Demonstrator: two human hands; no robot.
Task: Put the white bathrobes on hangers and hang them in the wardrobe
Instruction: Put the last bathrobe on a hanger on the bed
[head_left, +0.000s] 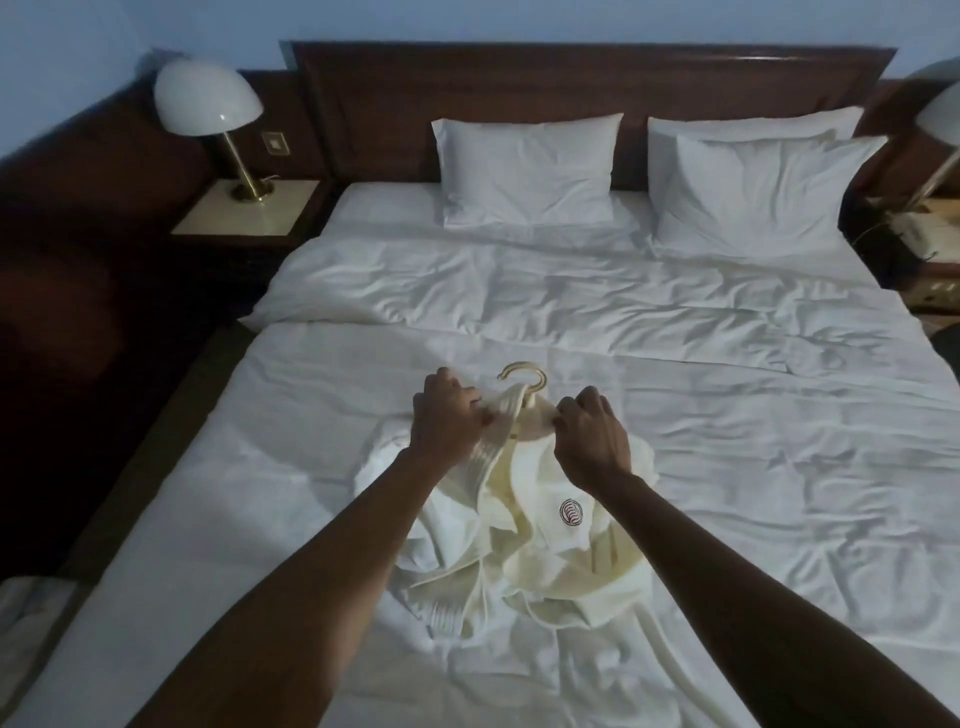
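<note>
A white bathrobe (524, 525) with a round dark emblem lies crumpled on the bed (727, 467). A pale hanger (525, 384) sits inside its collar, the hook pointing toward the pillows. My left hand (448, 415) grips the ribbed collar on the left of the hook. My right hand (589, 439) pinches the robe's fabric on the right of the hook, over the hanger's shoulder. Most of the hanger is hidden under cloth and hands. No wardrobe is in view.
Two white pillows (530, 171) lean against the dark wooden headboard. A domed lamp (208, 98) stands on the left bedside table (244, 210). Another lamp and table sit at the right edge. More white cloth (28, 613) lies at the lower left.
</note>
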